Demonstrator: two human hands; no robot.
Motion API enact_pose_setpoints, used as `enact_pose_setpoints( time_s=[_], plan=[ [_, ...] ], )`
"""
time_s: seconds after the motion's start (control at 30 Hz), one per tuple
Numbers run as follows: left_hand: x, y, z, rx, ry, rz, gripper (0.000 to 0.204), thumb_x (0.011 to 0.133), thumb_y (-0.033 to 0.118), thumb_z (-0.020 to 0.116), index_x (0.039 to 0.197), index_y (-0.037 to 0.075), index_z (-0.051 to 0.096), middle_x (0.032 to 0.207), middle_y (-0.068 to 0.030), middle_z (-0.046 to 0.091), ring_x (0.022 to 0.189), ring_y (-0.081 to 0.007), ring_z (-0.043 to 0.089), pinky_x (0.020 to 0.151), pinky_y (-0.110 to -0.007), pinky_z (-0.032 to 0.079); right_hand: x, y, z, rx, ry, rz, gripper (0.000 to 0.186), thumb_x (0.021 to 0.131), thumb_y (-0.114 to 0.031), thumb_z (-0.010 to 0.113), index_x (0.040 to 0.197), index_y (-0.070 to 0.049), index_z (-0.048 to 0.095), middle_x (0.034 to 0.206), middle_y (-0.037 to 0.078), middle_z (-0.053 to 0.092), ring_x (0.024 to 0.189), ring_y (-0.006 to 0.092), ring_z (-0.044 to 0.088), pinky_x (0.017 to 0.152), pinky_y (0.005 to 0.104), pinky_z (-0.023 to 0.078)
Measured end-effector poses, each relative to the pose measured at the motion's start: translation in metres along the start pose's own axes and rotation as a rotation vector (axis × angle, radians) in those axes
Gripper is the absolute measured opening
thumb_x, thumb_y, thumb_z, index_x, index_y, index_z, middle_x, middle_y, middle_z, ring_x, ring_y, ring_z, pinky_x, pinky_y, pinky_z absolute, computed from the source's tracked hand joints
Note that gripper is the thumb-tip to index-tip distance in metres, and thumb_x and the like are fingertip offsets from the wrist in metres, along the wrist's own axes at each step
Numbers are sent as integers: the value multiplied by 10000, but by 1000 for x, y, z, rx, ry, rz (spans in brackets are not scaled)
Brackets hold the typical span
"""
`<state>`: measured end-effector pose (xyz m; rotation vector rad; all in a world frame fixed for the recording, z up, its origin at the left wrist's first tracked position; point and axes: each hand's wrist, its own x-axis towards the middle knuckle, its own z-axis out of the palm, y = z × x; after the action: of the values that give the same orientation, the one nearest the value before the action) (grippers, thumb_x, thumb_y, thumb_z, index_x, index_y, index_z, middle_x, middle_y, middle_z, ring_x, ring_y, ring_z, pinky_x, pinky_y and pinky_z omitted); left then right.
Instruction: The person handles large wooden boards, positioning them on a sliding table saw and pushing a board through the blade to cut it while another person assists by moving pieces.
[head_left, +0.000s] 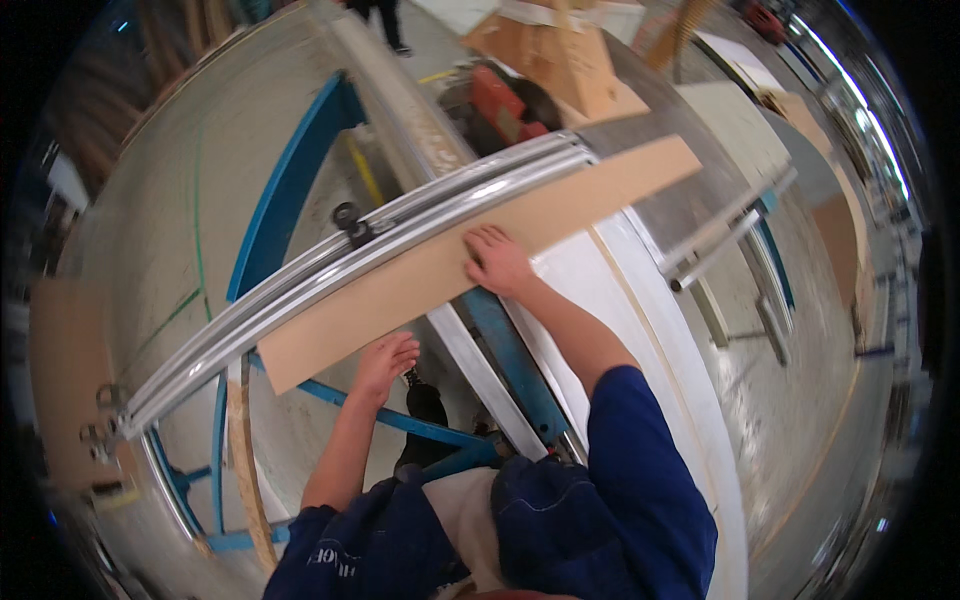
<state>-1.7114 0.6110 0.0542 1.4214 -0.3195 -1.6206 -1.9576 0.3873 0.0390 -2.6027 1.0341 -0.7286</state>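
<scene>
A long tan board (400, 292) lies slantwise along a silver metal fence rail (330, 258), its left end nearer to me and its right end farther off. My right hand (498, 262) rests flat on the middle of the board, fingers spread over its top. Just below the near edge, toward the left end, is my left hand (386, 366), fingers stretched out together and palm turned inward. Whether its fingertips touch the board's edge I cannot tell. A black clamp-like stop (352, 224) sits on the rail beyond the board.
Under the rail stands a blue metal frame (290, 190). A white sliding table (610, 310) runs along my right side. Beyond the rail are a red machine part (500, 104) and cardboard boxes (560, 60). A wooden strip (243, 460) leans at lower left. A person's legs (385, 20) show at the top.
</scene>
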Motion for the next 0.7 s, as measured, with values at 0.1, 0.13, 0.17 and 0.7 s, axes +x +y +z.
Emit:
enact_pose_setpoints(
  time_s=[0.1,0.13,0.17,0.7],
  plan=[
    [-1,32,-11,175,218,283,263,1013,230,574,1094,-2,669,972,-73,703,855,-160,657,772,-295,533,4,8,-10,-20,-85,-73,523,876,-357,621,1296,-50,564,1354,158,577,1293,346,506,1133,454,368],
    [5,45,-18,216,306,386,247,1011,215,573,1054,-2,684,923,-61,705,813,-144,654,742,-277,530,8,9,-12,-36,-104,-117,525,876,-362,622,1296,-53,563,1356,154,572,1292,346,503,1127,454,373],
    [14,62,-27,250,399,550,249,1012,209,566,1035,-7,687,897,-57,702,800,-132,646,729,-269,517,10,11,-15,-62,-125,-130,528,875,-368,624,1296,-56,563,1358,150,568,1291,345,500,1122,455,377],
    [138,137,-33,1505,1210,799,379,1007,364,507,888,80,729,815,-130,701,853,-338,640,871,-462,461,19,76,-11,8,11,-149,454,781,-317,643,1149,-52,644,1169,134,662,1150,321,603,1024,419,493]
  ],
)
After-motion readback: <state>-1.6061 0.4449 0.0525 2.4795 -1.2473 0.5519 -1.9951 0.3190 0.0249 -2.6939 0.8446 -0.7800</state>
